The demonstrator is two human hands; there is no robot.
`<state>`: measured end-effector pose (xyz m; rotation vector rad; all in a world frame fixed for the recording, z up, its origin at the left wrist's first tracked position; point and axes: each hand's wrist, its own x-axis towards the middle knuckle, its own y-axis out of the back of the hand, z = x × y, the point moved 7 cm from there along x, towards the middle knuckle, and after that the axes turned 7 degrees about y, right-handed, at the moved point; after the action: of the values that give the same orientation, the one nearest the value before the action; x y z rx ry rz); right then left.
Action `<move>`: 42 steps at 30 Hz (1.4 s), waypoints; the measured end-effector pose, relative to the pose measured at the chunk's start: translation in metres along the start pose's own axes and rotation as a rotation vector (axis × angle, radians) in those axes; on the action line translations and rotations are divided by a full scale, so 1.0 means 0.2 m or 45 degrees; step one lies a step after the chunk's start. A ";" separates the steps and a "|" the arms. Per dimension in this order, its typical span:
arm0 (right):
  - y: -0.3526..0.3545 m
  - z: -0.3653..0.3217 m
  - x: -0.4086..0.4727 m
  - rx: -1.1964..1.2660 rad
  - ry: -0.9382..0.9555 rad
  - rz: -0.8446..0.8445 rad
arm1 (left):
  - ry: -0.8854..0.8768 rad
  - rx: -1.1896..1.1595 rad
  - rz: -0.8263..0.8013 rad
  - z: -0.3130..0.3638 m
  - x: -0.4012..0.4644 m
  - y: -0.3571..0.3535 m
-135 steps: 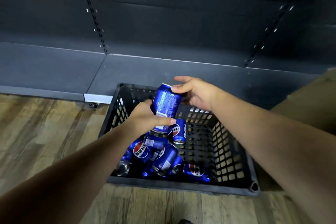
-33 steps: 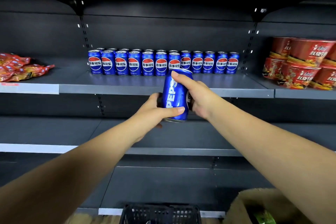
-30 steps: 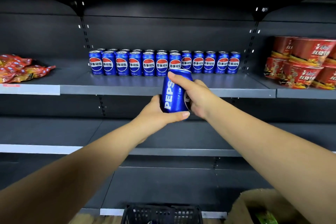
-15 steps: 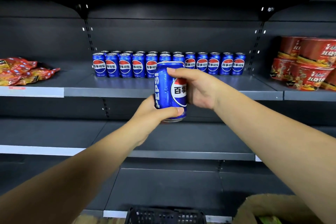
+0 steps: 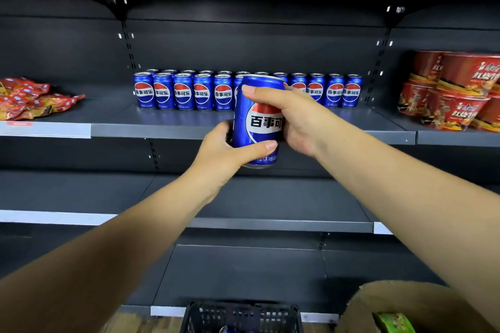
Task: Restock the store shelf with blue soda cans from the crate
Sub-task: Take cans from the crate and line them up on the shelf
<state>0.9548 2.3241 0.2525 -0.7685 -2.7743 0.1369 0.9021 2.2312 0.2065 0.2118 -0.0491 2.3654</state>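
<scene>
one can (image 5: 257, 121), gripped between both hands

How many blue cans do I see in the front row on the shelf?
10 front-row cans: six left of the held can, the sixth half covered, four right of the right hand. More may hide behind can and hand.
</scene>
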 end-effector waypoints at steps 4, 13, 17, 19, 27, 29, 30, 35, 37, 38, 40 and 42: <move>0.05 -0.02 -0.05 0.007 0.022 0.036 | 0.048 0.020 -0.134 -0.03 0.00 -0.04; 0.17 0.02 -0.13 0.026 -0.003 0.191 | -0.005 0.055 -0.077 -0.04 -0.07 -0.25; 0.21 -0.01 -0.15 -0.081 0.029 0.092 | 0.051 -0.002 -0.051 -0.05 -0.06 -0.27; 0.25 0.01 -0.16 -0.167 0.001 0.021 | 0.066 -0.029 -0.077 -0.05 -0.06 -0.29; 0.31 0.19 -0.25 -0.367 -0.127 -0.228 | 0.110 -0.121 -0.108 -0.14 -0.05 -0.31; 0.32 0.19 -0.23 -0.364 -0.115 -0.226 | 0.111 -0.116 -0.131 -0.15 -0.02 -0.30; 0.33 0.19 -0.21 -0.370 -0.110 -0.221 | 0.114 -0.109 -0.148 -0.15 0.00 -0.30; 0.36 0.22 -0.07 -0.410 -0.067 -0.123 | 0.140 -0.039 -0.235 -0.17 0.12 -0.26; 0.37 0.23 0.01 -0.409 -0.035 -0.048 | 0.152 -0.010 -0.202 -0.18 0.19 -0.21; 0.38 0.24 0.05 -0.411 -0.021 -0.006 | 0.153 0.003 -0.195 -0.18 0.23 -0.18; 0.40 0.25 0.13 -0.410 -0.003 0.063 | 0.189 -0.015 -0.206 -0.20 0.31 -0.13; 0.42 0.25 0.21 -0.408 0.013 0.117 | 0.233 -0.044 -0.183 -0.23 0.39 -0.07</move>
<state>0.9475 2.4157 0.1999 -0.9687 -2.7864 -0.3006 0.8499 2.2986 0.1745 -0.0185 0.0125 2.2288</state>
